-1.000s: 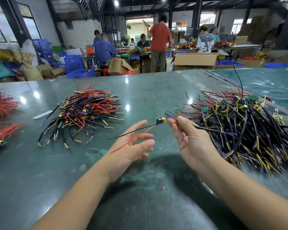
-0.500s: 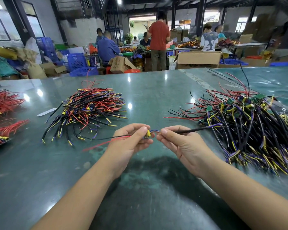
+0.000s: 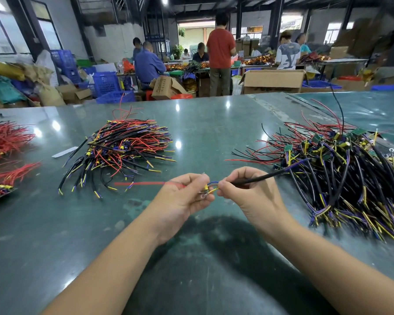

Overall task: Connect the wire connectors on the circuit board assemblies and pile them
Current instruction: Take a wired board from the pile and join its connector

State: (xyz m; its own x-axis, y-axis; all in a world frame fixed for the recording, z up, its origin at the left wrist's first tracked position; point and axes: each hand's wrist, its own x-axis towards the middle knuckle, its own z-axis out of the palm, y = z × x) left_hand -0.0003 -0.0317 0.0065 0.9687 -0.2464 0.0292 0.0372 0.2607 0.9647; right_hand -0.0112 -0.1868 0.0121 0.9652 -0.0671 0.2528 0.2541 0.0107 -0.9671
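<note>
— What stood to go wrong at that bench?

— Start with the biggest thing. The green table (image 3: 214, 123) carried a tangled heap of unjoined assemblies (image 3: 341, 173) on the right, and the black lead (image 3: 259, 178) in hand ran straight back into it. My guess was that any tug would have dragged neighbours along or snagged.

— And the finished pile (image 3: 123, 148) on the left?

— Well apart and loose, so a careless toss might have scattered it, I judged.

— The hands?

— Both held above the table, close together. The left hand (image 3: 182, 198) was pinched around the yellow connector (image 3: 206, 187), with a red wire (image 3: 141, 183) trailing left. The right hand (image 3: 248, 196) was clamped on the lead's end, blue and yellow strands (image 3: 213, 186) bridging the gap.

— The smallest risk?

— Those strands. Pushed in crooked, they could have bent or seated only halfway.
</note>
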